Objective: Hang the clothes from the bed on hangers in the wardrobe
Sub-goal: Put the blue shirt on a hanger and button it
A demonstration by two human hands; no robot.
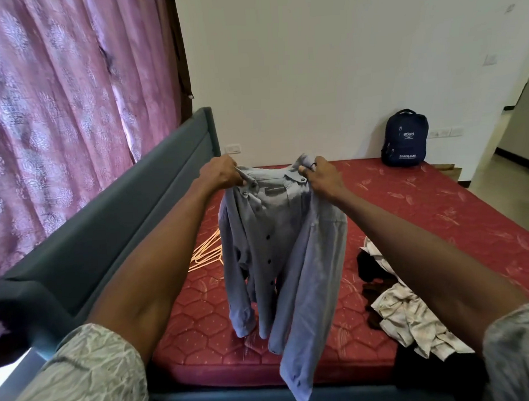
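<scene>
Rolled pale sleeves frame the bottom corners of the view, and from them both bare forearms stretch straight out over the foot of the bed. Left hand [220, 173] is closed in a pinch on one shoulder of a blue-grey button-up shirt [278, 248], close to the collar; right hand [320, 176] pinches the other shoulder, thumb on the near side of the cloth. Between the two hands the collar is stretched open, and the shirt hangs free below them, front unbuttoned, dark buttons down the placket, one sleeve dangling under the left hand and the tail dropping toward the bed's foot edge.

Below and behind the shirt lies the red quilted mattress [441, 209]. Under the left forearm, partly hidden by the shirt, a bundle of thin pale orange hangers [206, 254] rests on the mattress. Under the right forearm sits a heap of crumpled clothes [407, 309], cream and dark pieces tangled together. Well beyond the right hand a navy backpack [405, 137] leans against the wall.

By my reading the task is at an early stage: this shirt is lifted and shaken out but has no hanger in it, the hangers lie unused, and the heap is still waiting. No wardrobe shows in view, so I cannot tell whether anything hangs there already.
</scene>
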